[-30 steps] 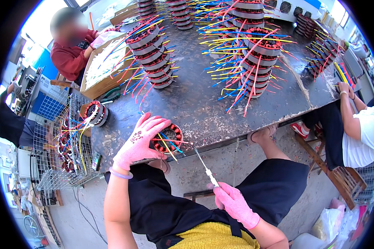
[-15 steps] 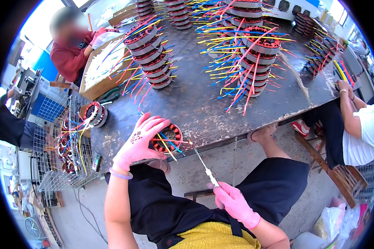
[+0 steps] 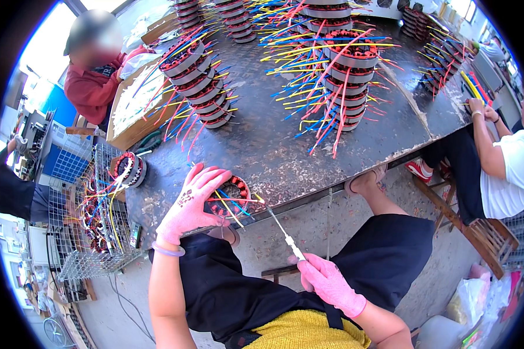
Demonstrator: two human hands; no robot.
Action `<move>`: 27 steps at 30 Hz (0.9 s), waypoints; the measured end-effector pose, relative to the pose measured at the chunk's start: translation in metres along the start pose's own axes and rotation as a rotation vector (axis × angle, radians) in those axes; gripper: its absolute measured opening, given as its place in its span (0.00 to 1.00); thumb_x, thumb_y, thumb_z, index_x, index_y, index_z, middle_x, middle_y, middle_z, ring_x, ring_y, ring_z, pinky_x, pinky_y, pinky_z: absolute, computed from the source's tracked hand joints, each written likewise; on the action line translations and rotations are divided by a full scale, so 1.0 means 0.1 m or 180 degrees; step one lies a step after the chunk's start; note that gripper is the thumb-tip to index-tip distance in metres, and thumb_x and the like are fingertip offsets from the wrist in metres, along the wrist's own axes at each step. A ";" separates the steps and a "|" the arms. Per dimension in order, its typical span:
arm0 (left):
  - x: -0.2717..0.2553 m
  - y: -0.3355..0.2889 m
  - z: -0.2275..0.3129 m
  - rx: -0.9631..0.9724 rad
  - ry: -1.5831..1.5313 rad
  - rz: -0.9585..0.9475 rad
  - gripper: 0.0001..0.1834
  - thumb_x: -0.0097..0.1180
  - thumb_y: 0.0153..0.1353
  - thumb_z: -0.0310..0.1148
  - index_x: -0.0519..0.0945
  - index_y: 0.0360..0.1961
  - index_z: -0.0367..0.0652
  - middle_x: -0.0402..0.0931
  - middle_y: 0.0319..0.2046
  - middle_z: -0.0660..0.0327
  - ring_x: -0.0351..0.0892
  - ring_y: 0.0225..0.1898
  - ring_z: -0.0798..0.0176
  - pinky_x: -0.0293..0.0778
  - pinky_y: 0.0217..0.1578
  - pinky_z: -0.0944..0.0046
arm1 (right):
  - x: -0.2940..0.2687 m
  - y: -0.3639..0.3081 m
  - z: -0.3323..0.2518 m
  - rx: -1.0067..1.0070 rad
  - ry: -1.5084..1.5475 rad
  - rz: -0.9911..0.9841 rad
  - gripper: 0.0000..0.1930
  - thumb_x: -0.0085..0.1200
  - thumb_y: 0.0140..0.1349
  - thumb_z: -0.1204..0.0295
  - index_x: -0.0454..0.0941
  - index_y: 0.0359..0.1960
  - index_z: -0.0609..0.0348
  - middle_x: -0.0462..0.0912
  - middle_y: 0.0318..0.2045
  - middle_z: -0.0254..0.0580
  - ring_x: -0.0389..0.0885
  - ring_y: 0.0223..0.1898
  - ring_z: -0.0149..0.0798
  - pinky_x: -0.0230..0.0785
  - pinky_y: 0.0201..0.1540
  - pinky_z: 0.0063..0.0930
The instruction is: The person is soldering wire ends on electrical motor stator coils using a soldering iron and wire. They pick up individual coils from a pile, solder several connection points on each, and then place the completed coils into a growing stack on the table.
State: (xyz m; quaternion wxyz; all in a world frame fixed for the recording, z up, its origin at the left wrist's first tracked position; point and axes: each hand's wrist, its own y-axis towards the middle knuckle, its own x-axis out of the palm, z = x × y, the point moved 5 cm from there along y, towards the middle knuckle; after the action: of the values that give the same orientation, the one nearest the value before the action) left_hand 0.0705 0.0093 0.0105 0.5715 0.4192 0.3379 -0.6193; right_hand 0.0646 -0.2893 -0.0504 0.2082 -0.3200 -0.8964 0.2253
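Observation:
My left hand (image 3: 193,200), in a pink glove, is closed round the left side of a motor stator (image 3: 247,187), a ring with red windings, at the table's front edge. Red, yellow and blue wires (image 3: 233,200) stick out of it to the right. My right hand (image 3: 332,285), also gloved in pink, grips a slim tool with a white handle (image 3: 292,245) and a thin metal shaft. Its tip points up and left, close to a wire end with a pale yellowish tip (image 3: 259,199). Whether they touch I cannot tell.
Stacked stators with coloured wires (image 3: 349,75) stand across the dark table (image 3: 262,139); another stack (image 3: 195,81) is left of them. A single stator (image 3: 130,168) sits at the left edge beside a wire basket (image 3: 93,256). Co-workers sit at far left (image 3: 90,87) and right (image 3: 501,180).
The stator and my left hand have shifted slightly left. The tool's tip now sits a little lower, farther from the wire end, where a small orange glow no longer shows. Both grips are unchanged.

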 end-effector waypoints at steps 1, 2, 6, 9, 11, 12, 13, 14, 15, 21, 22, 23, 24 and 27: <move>0.00 0.00 0.00 -0.0009 -0.0002 -0.0001 0.55 0.76 0.31 0.42 0.68 0.67 0.44 0.69 0.61 0.55 0.62 0.68 0.51 0.44 0.73 0.45 | 0.00 0.00 -0.01 -0.0013 -0.0024 0.0005 0.17 0.43 0.74 0.65 0.76 0.55 0.63 0.71 0.21 0.32 0.68 0.23 0.24 0.64 0.28 0.24; 0.00 0.00 0.00 -0.0009 -0.0003 -0.0002 0.55 0.76 0.31 0.42 0.68 0.66 0.44 0.69 0.61 0.55 0.62 0.68 0.51 0.44 0.73 0.45 | 0.00 0.00 -0.01 -0.0025 -0.0048 0.0009 0.17 0.43 0.74 0.65 0.76 0.55 0.63 0.71 0.21 0.32 0.69 0.23 0.24 0.64 0.28 0.24; 0.01 0.00 -0.01 -0.0004 -0.0010 0.0001 0.55 0.76 0.31 0.42 0.68 0.66 0.44 0.69 0.61 0.55 0.62 0.68 0.51 0.44 0.73 0.45 | 0.00 0.01 -0.02 -0.0040 -0.0052 0.0012 0.17 0.43 0.74 0.65 0.76 0.55 0.63 0.71 0.21 0.32 0.69 0.23 0.24 0.64 0.28 0.24; 0.01 0.00 -0.02 0.0034 -0.0029 0.0011 0.55 0.76 0.31 0.42 0.68 0.66 0.44 0.69 0.61 0.55 0.62 0.68 0.51 0.44 0.73 0.45 | 0.01 0.00 -0.04 -0.0024 -0.0055 0.0022 0.17 0.43 0.74 0.65 0.76 0.54 0.63 0.71 0.21 0.32 0.69 0.23 0.24 0.64 0.28 0.24; 0.00 -0.01 -0.02 0.0051 -0.0035 0.0012 0.55 0.77 0.31 0.42 0.68 0.66 0.44 0.69 0.61 0.55 0.62 0.68 0.50 0.44 0.73 0.45 | 0.01 0.00 -0.05 -0.0041 -0.0058 0.0018 0.17 0.43 0.74 0.65 0.76 0.54 0.63 0.71 0.21 0.32 0.69 0.23 0.24 0.64 0.28 0.24; 0.00 -0.01 -0.02 0.0049 -0.0032 0.0011 0.55 0.77 0.31 0.42 0.68 0.66 0.44 0.69 0.61 0.55 0.62 0.68 0.50 0.44 0.73 0.45 | 0.01 0.00 -0.04 -0.0041 -0.0010 0.0016 0.17 0.43 0.74 0.65 0.76 0.54 0.63 0.71 0.21 0.32 0.68 0.23 0.24 0.64 0.28 0.24; 0.01 -0.01 -0.02 0.0047 -0.0029 0.0009 0.55 0.77 0.31 0.42 0.68 0.66 0.44 0.69 0.62 0.55 0.62 0.68 0.50 0.44 0.73 0.45 | 0.01 0.00 -0.02 -0.0040 0.0037 0.0016 0.17 0.44 0.74 0.65 0.76 0.54 0.63 0.71 0.21 0.31 0.68 0.23 0.24 0.63 0.28 0.23; 0.01 -0.01 -0.02 0.0062 -0.0029 0.0011 0.55 0.77 0.31 0.42 0.68 0.66 0.44 0.69 0.62 0.55 0.62 0.68 0.51 0.44 0.73 0.45 | 0.01 0.00 -0.01 -0.0039 0.0084 0.0016 0.17 0.44 0.74 0.65 0.76 0.54 0.63 0.71 0.21 0.31 0.68 0.23 0.23 0.63 0.28 0.23; 0.01 -0.01 -0.03 0.0078 -0.0028 0.0017 0.55 0.77 0.31 0.43 0.68 0.67 0.44 0.69 0.62 0.55 0.62 0.68 0.51 0.44 0.73 0.45 | 0.01 -0.01 -0.01 -0.0024 0.0126 0.0025 0.17 0.44 0.74 0.64 0.76 0.54 0.63 0.71 0.21 0.30 0.67 0.23 0.23 0.63 0.28 0.23; 0.03 0.01 -0.01 0.0144 -0.0063 0.0133 0.53 0.78 0.31 0.43 0.70 0.63 0.43 0.72 0.60 0.57 0.65 0.66 0.52 0.45 0.73 0.45 | -0.06 -0.08 0.03 -0.0047 0.0349 0.0132 0.17 0.45 0.74 0.64 0.76 0.55 0.63 0.70 0.21 0.27 0.65 0.23 0.22 0.59 0.27 0.20; 0.04 0.01 -0.03 0.0164 -0.0087 0.0150 0.52 0.78 0.31 0.43 0.71 0.62 0.43 0.72 0.59 0.57 0.66 0.66 0.52 0.45 0.73 0.46 | -0.08 -0.11 0.04 -0.0046 0.0353 0.0166 0.17 0.45 0.74 0.64 0.76 0.55 0.63 0.70 0.21 0.27 0.65 0.23 0.21 0.59 0.26 0.20; 0.07 0.00 -0.05 0.0133 -0.0225 0.0132 0.51 0.78 0.31 0.44 0.71 0.61 0.43 0.73 0.58 0.58 0.67 0.65 0.52 0.45 0.73 0.46 | -0.11 -0.14 0.05 -0.0044 0.0355 0.0198 0.17 0.45 0.74 0.64 0.76 0.55 0.63 0.70 0.21 0.26 0.65 0.23 0.21 0.58 0.26 0.19; 0.11 0.01 -0.08 0.0104 -0.0346 0.0125 0.50 0.78 0.31 0.44 0.72 0.60 0.43 0.74 0.58 0.58 0.67 0.65 0.52 0.45 0.73 0.46 | -0.14 -0.16 0.06 -0.0061 0.0354 0.0220 0.17 0.45 0.74 0.64 0.76 0.55 0.62 0.70 0.21 0.26 0.65 0.23 0.20 0.57 0.26 0.19; 0.08 -0.05 -0.12 -0.0001 -0.0558 0.0322 0.48 0.79 0.30 0.46 0.74 0.56 0.44 0.75 0.56 0.58 0.69 0.64 0.53 0.46 0.73 0.46 | -0.21 -0.27 0.05 -0.0304 0.0725 0.0208 0.17 0.46 0.74 0.64 0.76 0.55 0.62 0.70 0.20 0.26 0.65 0.23 0.20 0.56 0.26 0.18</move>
State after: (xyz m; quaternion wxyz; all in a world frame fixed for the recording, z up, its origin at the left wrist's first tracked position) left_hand 0.0675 0.0175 -0.0019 0.6295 0.3798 0.2650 -0.6239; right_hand 0.0642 -0.3230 -0.0449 0.2858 -0.3821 -0.8657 0.1512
